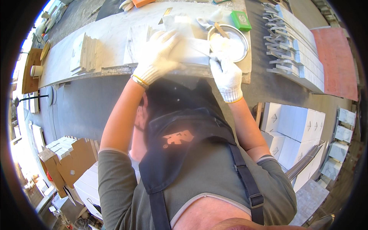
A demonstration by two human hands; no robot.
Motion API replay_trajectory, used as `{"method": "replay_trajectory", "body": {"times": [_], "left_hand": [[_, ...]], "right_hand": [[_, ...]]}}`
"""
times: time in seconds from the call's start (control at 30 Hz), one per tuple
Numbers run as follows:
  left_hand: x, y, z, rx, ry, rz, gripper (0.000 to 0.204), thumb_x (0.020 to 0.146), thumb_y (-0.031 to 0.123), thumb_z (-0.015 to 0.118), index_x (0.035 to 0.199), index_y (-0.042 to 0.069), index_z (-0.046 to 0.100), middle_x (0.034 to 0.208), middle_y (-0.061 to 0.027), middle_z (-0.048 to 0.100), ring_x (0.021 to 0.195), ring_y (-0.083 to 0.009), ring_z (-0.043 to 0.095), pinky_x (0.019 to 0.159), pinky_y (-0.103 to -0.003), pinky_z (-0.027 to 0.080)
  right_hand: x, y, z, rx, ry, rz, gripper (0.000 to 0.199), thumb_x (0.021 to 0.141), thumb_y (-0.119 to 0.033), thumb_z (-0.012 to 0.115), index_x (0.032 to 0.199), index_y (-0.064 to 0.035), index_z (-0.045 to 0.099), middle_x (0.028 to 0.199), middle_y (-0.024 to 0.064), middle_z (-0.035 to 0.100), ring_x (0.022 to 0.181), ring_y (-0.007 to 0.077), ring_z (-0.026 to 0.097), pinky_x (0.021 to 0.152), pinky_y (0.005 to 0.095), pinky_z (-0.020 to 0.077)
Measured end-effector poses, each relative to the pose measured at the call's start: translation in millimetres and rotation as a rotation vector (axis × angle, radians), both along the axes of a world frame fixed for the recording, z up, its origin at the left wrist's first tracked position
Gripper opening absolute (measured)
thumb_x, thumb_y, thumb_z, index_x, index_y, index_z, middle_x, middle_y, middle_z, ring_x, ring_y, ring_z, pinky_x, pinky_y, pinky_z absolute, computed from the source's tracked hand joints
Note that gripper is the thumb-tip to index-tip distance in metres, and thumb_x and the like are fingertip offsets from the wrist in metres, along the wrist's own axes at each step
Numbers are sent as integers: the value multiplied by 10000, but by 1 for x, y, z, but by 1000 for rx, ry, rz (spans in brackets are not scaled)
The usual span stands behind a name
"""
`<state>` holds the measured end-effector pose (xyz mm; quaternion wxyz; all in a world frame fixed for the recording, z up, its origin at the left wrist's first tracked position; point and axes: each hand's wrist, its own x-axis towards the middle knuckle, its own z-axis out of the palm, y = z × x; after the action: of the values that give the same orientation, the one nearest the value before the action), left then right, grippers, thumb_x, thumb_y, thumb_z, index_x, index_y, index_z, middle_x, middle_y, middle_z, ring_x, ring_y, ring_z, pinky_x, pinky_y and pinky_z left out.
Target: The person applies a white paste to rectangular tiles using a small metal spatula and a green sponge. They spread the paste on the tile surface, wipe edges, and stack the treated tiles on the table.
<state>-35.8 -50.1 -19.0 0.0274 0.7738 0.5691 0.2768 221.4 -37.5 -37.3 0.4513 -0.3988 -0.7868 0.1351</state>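
Note:
Both my hands wear white knit gloves. My left hand reaches over the pale marble tiles on the bench, its fingers stretched out and partly blurred by motion and glare. My right hand is closed, its fingertips pinched at the near-left rim of a round metal tin. What it pinches is washed out by the bright light. A flat white piece lies between my hands, its edge close to my right fingertips. Inside the tin is a whitish paste, with a wooden stick leaning in it.
A green box stands behind the tin. Leaning marble tiles are stacked at the bench's left. Right of the bench is a long row of grey-white slabs with looped strips. White cartons stand at lower right, an opened brown carton at lower left.

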Motion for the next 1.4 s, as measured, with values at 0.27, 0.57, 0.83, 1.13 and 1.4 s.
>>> {"method": "replay_trajectory", "body": {"times": [0.27,0.57,0.83,1.13,1.4], "left_hand": [[-1,-2,2,-24,-9,-4,951,580,378,935,1425,86,612,1458,-155,600,1378,-400,504,1210,-509,359],[-2,-1,-1,-36,-6,-2,970,582,408,945,1434,92,605,1474,-152,588,1393,-392,493,1196,-492,377],[-4,1,7,-81,27,-18,985,567,407,948,1436,93,606,1458,-154,603,1407,-386,483,1204,-490,364],[-7,2,6,-98,40,-36,1007,559,404,946,1452,96,597,1512,-96,581,1467,-372,430,1250,-501,305],[-8,3,3,-103,26,-51,1001,556,387,940,1450,95,598,1511,-107,577,1449,-391,439,1233,-503,328]], "right_hand": [[19,-21,-7,22,-173,12,123,863,-20,785,977,-37,743,934,135,769,837,281,763,765,342,601],[64,-55,-10,-661,34,-107,84,967,-82,717,1038,-48,686,859,48,749,723,100,699,634,254,544],[59,-23,32,-927,562,-1,232,986,-127,674,1170,15,668,925,73,742,716,112,675,622,240,523],[30,0,41,-913,335,133,286,954,-118,694,1216,-3,716,847,41,726,649,82,632,590,236,501],[32,-2,41,-852,422,82,311,950,-113,702,1240,-2,704,855,35,718,666,78,628,593,237,496]]}}
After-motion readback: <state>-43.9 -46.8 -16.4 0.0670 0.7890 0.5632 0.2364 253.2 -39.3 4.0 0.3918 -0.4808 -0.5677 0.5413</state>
